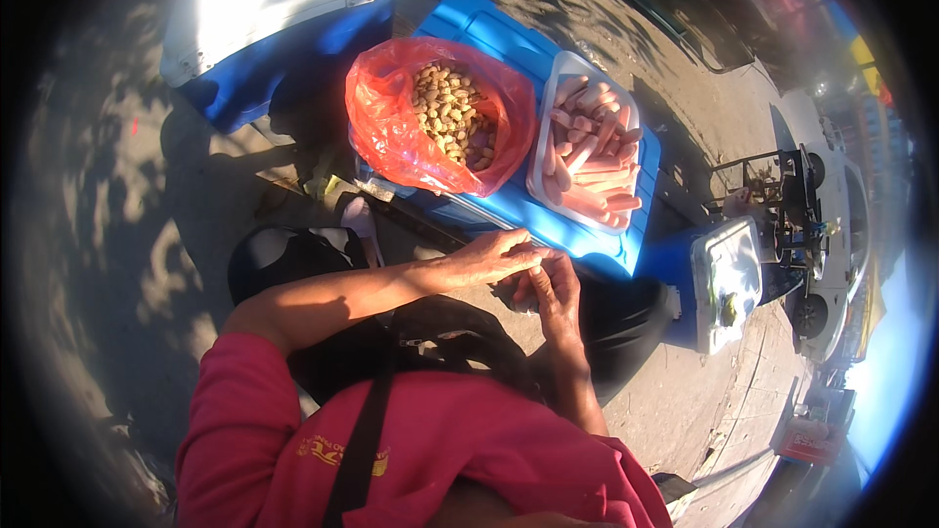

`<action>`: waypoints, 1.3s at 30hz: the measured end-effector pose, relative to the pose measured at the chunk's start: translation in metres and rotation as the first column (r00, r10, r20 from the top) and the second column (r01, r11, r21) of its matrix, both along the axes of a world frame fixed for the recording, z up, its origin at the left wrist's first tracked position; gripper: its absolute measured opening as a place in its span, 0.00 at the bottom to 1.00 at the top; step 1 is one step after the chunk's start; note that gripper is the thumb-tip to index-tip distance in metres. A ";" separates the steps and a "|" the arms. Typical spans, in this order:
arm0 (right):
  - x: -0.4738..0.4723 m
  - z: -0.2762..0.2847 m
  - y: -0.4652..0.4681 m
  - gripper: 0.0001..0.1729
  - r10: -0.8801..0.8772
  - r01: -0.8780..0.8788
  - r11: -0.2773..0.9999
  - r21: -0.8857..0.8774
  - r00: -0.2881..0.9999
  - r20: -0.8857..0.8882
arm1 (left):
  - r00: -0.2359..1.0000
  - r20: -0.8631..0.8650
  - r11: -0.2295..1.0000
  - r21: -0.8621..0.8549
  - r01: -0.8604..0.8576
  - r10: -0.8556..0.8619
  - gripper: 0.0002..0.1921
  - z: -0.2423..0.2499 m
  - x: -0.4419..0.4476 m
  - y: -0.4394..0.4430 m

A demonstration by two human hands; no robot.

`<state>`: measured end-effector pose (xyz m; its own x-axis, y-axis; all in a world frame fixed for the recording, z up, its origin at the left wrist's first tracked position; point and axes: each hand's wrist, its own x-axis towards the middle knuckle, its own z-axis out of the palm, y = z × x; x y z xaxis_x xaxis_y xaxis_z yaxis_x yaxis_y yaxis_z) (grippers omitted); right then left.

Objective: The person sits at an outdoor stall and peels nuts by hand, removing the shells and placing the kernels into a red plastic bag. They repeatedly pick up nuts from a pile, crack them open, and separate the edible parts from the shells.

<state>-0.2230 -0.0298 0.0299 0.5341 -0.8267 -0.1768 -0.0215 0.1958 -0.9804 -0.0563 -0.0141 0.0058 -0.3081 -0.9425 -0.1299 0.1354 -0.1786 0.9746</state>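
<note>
My left hand (497,262) and my right hand (555,287) meet at the fingertips above my lap, just in front of a blue plastic storage box (539,229). Fingers are pinched together; whether something small sits between them is too hard to make out. On the box's lid stands a white plastic tub (538,170) heaped with pink sausages (596,154), beyond my right hand. Left of the tub, an open red plastic bag (378,128) holds many unshelled peanuts (449,108). Neither hand touches the bag or the tub.
A blue cool box with a white lid (293,7) stands at the far left. Another white-lidded blue box (722,286) is to the right, with something green on top. Farther right are a black metal cart (777,198) and a parked white car (843,235).
</note>
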 end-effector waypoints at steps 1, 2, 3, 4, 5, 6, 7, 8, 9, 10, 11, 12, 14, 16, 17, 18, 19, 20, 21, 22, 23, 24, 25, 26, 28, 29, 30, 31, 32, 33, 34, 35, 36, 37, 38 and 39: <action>0.000 -0.001 0.000 0.15 -0.009 0.009 1.000 -0.010 1.000 0.022 | 0.999 0.038 1.000 0.028 0.012 -0.013 0.18 0.005 0.001 0.000; -0.001 -0.003 -0.001 0.15 -0.015 0.015 1.000 -0.018 1.000 -0.007 | 0.999 0.043 1.000 0.011 0.005 -0.005 0.17 0.003 -0.001 -0.001; -0.001 -0.005 -0.001 0.15 -0.022 0.021 0.999 -0.025 0.999 -0.036 | 0.999 0.046 1.000 -0.005 -0.003 0.003 0.17 -0.001 -0.003 0.000; -0.002 -0.007 -0.001 0.15 -0.029 0.027 0.999 -0.032 0.997 -0.066 | 0.999 0.050 1.000 -0.021 -0.010 0.011 0.16 -0.005 -0.004 0.000; -0.002 -0.008 0.000 0.15 -0.039 0.038 0.999 -0.021 0.998 -0.052 | 0.999 0.046 1.000 0.004 -0.029 0.029 0.14 -0.007 -0.008 0.002; -0.003 -0.008 0.002 0.16 -0.046 0.046 0.999 -0.010 0.998 -0.035 | 0.998 0.045 0.998 0.027 -0.052 0.050 0.13 -0.007 -0.012 0.003; -0.003 -0.008 0.002 0.16 -0.053 0.053 0.999 0.000 0.998 -0.019 | 0.996 0.044 0.996 0.050 -0.075 0.073 0.12 -0.007 -0.014 0.004; -0.002 -0.008 0.003 0.15 -0.069 0.069 0.998 0.008 0.998 -0.008 | 0.997 0.064 0.996 0.079 -0.045 0.040 0.11 -0.014 -0.014 0.003; 0.000 -0.007 0.004 0.15 -0.087 0.087 0.996 0.015 0.996 0.002 | 0.998 0.037 0.996 0.064 -0.060 0.058 0.11 -0.017 -0.016 0.002; 0.001 -0.007 0.005 0.15 -0.105 0.105 0.994 0.023 0.994 0.012 | 0.997 0.010 0.996 0.049 -0.077 0.076 0.10 -0.020 -0.018 0.003; 0.003 -0.008 0.006 0.15 -0.116 0.116 0.993 0.020 0.993 0.014 | 0.995 -0.017 0.995 0.034 -0.094 0.094 0.10 -0.022 -0.020 0.003; 0.003 -0.008 0.007 0.14 -0.128 0.128 0.992 0.017 0.992 0.017 | 0.995 -0.042 0.994 0.061 -0.087 0.090 0.10 -0.023 -0.019 0.003; 0.006 -0.010 0.008 0.14 -0.162 0.161 0.987 0.021 0.987 0.014 | 0.992 -0.093 0.991 0.115 -0.074 0.084 0.10 -0.024 -0.019 0.004; 0.007 -0.013 0.008 0.13 -0.209 0.209 0.977 0.034 0.978 -0.003 | 0.987 -0.122 0.992 0.087 -0.096 0.106 0.09 -0.026 -0.021 0.003; 0.007 -0.015 0.007 0.14 -0.205 0.205 0.978 0.032 0.979 0.007 | 0.984 -0.136 0.992 0.073 -0.107 0.116 0.09 -0.027 -0.021 0.003; 0.006 -0.019 0.006 0.14 -0.201 0.201 0.979 0.031 0.979 0.018 | 0.980 -0.164 0.992 0.078 -0.101 0.113 0.09 -0.027 -0.020 0.004; 0.006 -0.021 0.006 0.14 -0.198 0.197 0.980 0.031 0.980 0.028 | 0.975 -0.191 0.992 0.082 -0.095 0.110 0.08 -0.026 -0.019 0.004; 0.005 -0.022 0.006 0.14 -0.214 0.209 0.974 0.083 0.975 0.053 | 0.970 -0.218 0.992 0.086 -0.089 0.106 0.08 -0.025 -0.019 0.005; 0.006 -0.022 0.005 0.14 -0.228 0.217 0.967 0.131 0.970 0.079 | 0.967 -0.232 0.990 0.120 -0.075 0.101 0.08 -0.025 -0.018 0.005; 0.006 -0.021 0.004 0.14 -0.244 0.223 0.958 0.178 0.964 0.104 | 0.964 -0.247 0.986 0.154 -0.060 0.097 0.07 -0.026 -0.017 0.004; 0.004 -0.019 0.002 0.14 -0.227 0.192 0.952 0.239 0.965 0.133 | 0.961 -0.262 0.981 0.187 -0.044 0.093 0.07 -0.027 -0.016 0.004; 0.001 -0.017 0.000 0.13 -0.212 0.157 0.941 0.299 0.964 0.161 | 0.967 -0.247 0.981 0.192 -0.017 0.065 0.07 -0.026 -0.013 0.002; -0.002 -0.015 -0.002 0.13 -0.199 0.122 0.926 0.357 0.962 0.189 | 0.972 -0.233 0.980 0.198 0.010 0.037 0.07 -0.026 -0.008 0.000; -0.004 -0.015 -0.004 0.13 -0.175 0.099 0.930 0.355 0.966 0.189 | 0.976 -0.219 0.978 0.203 0.037 0.009 0.07 -0.025 -0.005 -0.001; -0.005 -0.015 -0.004 0.13 -0.131 0.095 0.955 0.281 0.985 0.111 | 0.992 -0.127 0.995 0.104 -0.006 0.019 0.09 -0.024 -0.004 0.000; -0.005 -0.015 -0.004 0.12 -0.111 0.091 0.966 0.243 0.991 0.070 | 0.996 -0.081 0.998 0.053 -0.023 0.028 0.09 -0.022 -0.003 0.000; -0.006 -0.015 -0.004 0.13 -0.091 0.083 0.978 0.194 0.995 0.033 | 0.995 -0.096 0.996 0.089 -0.028 0.036 0.09 -0.021 -0.002 0.001; -0.007 -0.016 -0.004 0.13 -0.073 0.072 0.987 0.144 0.997 -0.005 | 0.993 -0.111 0.992 0.125 -0.032 0.046 0.10 -0.019 -0.001 0.002; -0.009 -0.016 -0.005 0.13 -0.056 0.060 0.994 0.095 0.997 -0.043 | 0.991 -0.125 0.986 0.160 -0.035 0.056 0.10 -0.018 -0.001 0.002; -0.009 -0.017 -0.004 0.13 -0.046 0.048 0.998 0.029 0.995 -0.086 | 0.991 -0.118 0.982 0.184 -0.036 0.059 0.11 -0.017 -0.002 0.002; -0.010 -0.019 -0.004 0.14 -0.038 0.034 0.999 -0.036 0.991 -0.130 | 0.992 -0.112 0.977 0.208 -0.037 0.061 0.13 -0.017 -0.003 0.002; -0.011 -0.019 -0.003 0.14 -0.033 0.016 0.995 -0.100 0.984 -0.173 | 0.992 -0.105 0.972 0.231 -0.038 0.064 0.14 -0.017 -0.004 0.001; -0.009 -0.017 0.000 0.14 -0.034 0.020 0.996 -0.090 0.987 -0.159 | 0.990 -0.137 0.971 0.238 -0.007 0.041 0.16 -0.016 -0.004 0.002; -0.008 -0.017 0.002 0.14 -0.035 0.020 0.996 -0.086 0.983 -0.181 | 0.986 -0.168 0.969 0.244 0.024 0.018 0.17 -0.013 -0.002 0.002; -0.007 -0.017 0.002 0.14 -0.035 0.019 0.997 -0.081 0.979 -0.203 | 0.980 -0.200 0.967 0.249 0.056 -0.005 0.18 -0.012 -0.002 0.002; -0.005 -0.016 0.002 0.14 -0.032 0.016 0.997 -0.076 0.975 -0.221 | 0.974 -0.227 0.975 0.216 0.052 -0.001 0.19 -0.016 -0.002 0.004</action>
